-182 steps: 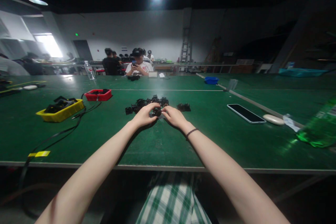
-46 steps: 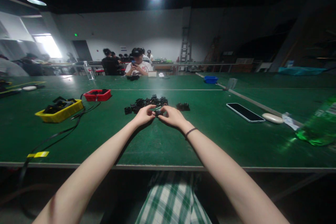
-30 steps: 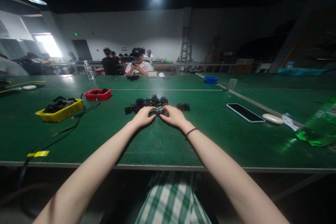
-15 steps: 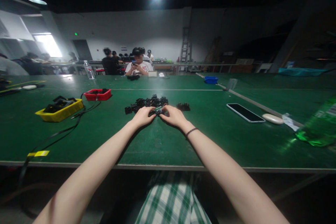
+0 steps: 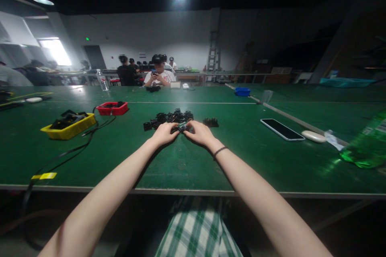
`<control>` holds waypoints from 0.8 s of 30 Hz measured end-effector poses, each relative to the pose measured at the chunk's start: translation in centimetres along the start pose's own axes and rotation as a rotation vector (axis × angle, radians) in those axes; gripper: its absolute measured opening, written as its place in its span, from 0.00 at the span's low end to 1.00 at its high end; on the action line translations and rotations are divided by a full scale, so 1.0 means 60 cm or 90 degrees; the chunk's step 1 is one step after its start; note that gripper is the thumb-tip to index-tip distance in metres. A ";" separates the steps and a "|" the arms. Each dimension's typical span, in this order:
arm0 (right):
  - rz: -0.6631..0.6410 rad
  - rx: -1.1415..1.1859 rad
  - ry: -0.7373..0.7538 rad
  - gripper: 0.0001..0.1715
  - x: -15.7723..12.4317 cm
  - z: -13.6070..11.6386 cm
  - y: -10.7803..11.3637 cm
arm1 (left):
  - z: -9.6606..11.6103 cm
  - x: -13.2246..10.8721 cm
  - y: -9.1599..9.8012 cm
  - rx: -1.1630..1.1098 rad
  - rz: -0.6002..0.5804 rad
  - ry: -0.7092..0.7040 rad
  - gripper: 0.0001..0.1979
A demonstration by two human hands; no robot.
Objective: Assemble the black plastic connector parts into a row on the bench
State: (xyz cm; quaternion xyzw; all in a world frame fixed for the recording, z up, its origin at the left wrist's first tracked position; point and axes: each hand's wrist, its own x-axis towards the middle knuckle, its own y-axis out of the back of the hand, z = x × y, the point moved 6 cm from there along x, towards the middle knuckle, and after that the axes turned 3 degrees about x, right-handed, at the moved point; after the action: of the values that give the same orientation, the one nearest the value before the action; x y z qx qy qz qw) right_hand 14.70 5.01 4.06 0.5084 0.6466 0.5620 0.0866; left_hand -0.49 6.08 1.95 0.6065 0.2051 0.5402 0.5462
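Since the oldest view, the left hand (image 5: 165, 133) has drawn back slightly, its fingertips passing from over the small black part (image 5: 181, 129) to its left side. Nearest, below the fingers, is green-and-white plaid cloth (image 5: 193, 229); a yellow tag (image 5: 48, 176) lies well to their left, near the table edge. Thumb and fingers of both hands are bent around the part from opposite sides, gripping it low over the green table (image 5: 181, 164); the right hand (image 5: 200, 133) has a dark band (image 5: 220, 151) at its wrist. Well right of the fingers are a phone (image 5: 282, 129) and a pale oval object (image 5: 314, 136). Just beyond the fingertips sits a pile of black parts (image 5: 177, 114), with a short row (image 5: 210, 122) to the right. Far left stand a yellow bin (image 5: 75, 128) and, farther, a red bin (image 5: 120, 111). Farthest from the fingers, straight ahead, a seated person (image 5: 164, 78) holds a phone.
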 end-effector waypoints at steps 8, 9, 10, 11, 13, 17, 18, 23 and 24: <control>-0.001 -0.007 -0.006 0.10 0.001 0.004 -0.003 | -0.005 0.003 -0.006 -0.040 -0.008 0.004 0.18; 0.001 -0.007 -0.007 0.10 0.001 0.004 -0.002 | -0.006 0.004 -0.006 -0.042 -0.008 0.007 0.18; 0.003 -0.006 -0.008 0.10 0.001 0.004 -0.002 | -0.008 0.004 -0.006 -0.042 -0.007 0.010 0.18; 0.007 -0.005 -0.009 0.10 0.001 0.004 -0.001 | -0.009 0.004 -0.006 -0.041 -0.005 0.013 0.18; 0.014 -0.003 -0.013 0.10 0.001 0.004 0.000 | -0.011 0.004 -0.005 -0.042 0.003 0.016 0.17; 0.027 -0.004 -0.022 0.11 0.002 0.007 0.002 | -0.014 0.006 -0.005 -0.061 0.027 0.016 0.17; 0.030 -0.005 -0.022 0.11 0.002 0.007 0.002 | -0.016 0.007 -0.005 -0.066 0.034 0.020 0.17; 0.038 0.000 -0.017 0.12 0.003 0.011 0.000 | -0.020 0.010 -0.003 -0.089 0.059 0.040 0.16; 0.039 0.001 -0.016 0.12 0.003 0.011 0.000 | -0.020 0.010 -0.002 -0.096 0.063 0.042 0.16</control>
State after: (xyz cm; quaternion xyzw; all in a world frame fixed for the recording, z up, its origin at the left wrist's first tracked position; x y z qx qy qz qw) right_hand 15.09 5.58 3.90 0.5349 0.6302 0.5575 0.0770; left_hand -1.31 7.14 1.89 0.5549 0.1515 0.5999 0.5561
